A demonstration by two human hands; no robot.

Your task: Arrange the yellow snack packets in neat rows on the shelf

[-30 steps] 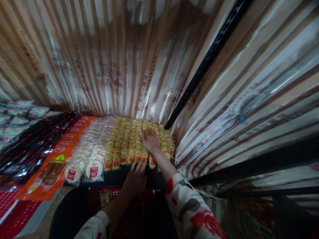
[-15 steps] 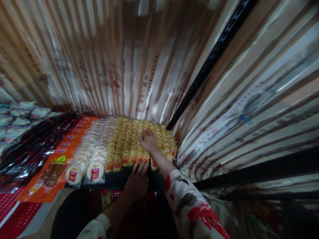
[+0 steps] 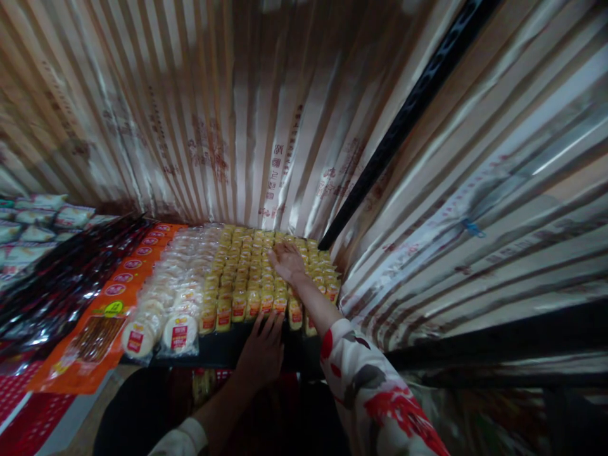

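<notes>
Rows of small yellow wrapped snack packets (image 3: 239, 272) stand packed together on a dark shelf (image 3: 213, 347). My right hand (image 3: 287, 262) lies on top of the rows toward the back right, fingers stretched out over the packets. At the front edge my left hand (image 3: 261, 347) has its fingertips against the faces of the front packets, with its fingers extended and slightly apart. Neither hand is wrapped round a packet. My right forearm hides some packets on the right side.
Left of the yellow packets are round white wrapped crackers (image 3: 180, 334), orange snack bags (image 3: 90, 342) and dark glossy packs (image 3: 61, 272). Further left lie white-green bags (image 3: 40, 218). Pleated printed sheeting (image 3: 256, 126) rises behind, with a black slanted post (image 3: 380, 164).
My right hand has shifted slightly right on top of the packets, and its fingers look flatter. My left hand stays at the front edge.
</notes>
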